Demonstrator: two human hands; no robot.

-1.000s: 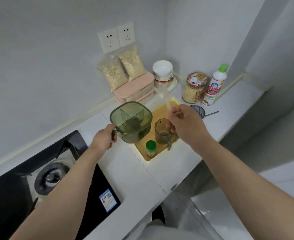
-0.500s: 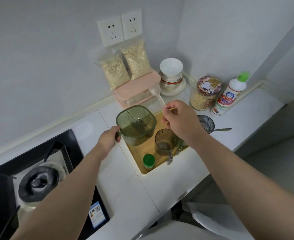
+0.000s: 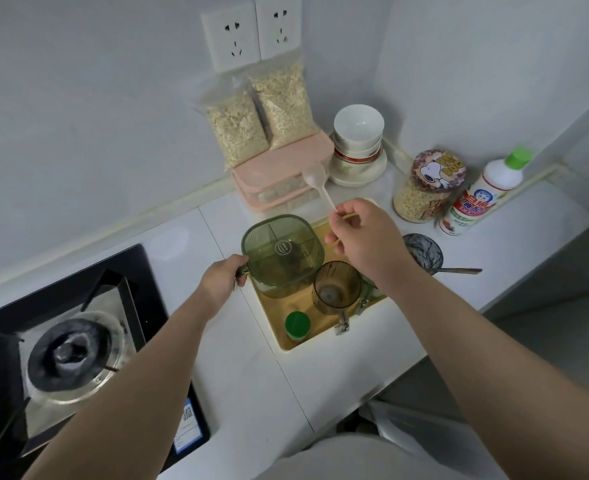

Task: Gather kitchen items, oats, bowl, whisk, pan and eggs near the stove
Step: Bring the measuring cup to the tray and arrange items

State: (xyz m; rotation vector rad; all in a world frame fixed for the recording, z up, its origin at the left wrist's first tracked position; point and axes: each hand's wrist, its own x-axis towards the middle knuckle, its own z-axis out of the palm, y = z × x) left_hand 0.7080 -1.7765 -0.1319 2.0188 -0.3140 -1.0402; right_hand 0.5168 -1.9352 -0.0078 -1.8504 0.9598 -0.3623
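Note:
My left hand [image 3: 222, 277] grips the handle of a green see-through square container [image 3: 282, 252] held over the yellow tray [image 3: 286, 342]. My right hand [image 3: 364, 235] pinches a pale plastic spoon [image 3: 317, 183] whose bowl points up toward the pink boxes [image 3: 279, 174]. Two clear bags of oats [image 3: 258, 112] lean on the wall under the sockets. White stacked bowls [image 3: 358, 133] stand at the back. The gas stove [image 3: 68, 348] is at the left.
In the tray stand a green-tinted measuring cup [image 3: 336, 287] and a small green-capped jar [image 3: 297, 325]. A cartoon-lidded oat jar [image 3: 428, 185], a white bottle with a green cap [image 3: 483, 192] and a dark ladle [image 3: 424, 254] sit at the right. The counter edge runs close below.
The view has shifted, so the stove sits lower left. My right hand has lifted the spoon up out of the tray area; my left hand keeps hold of the green container.

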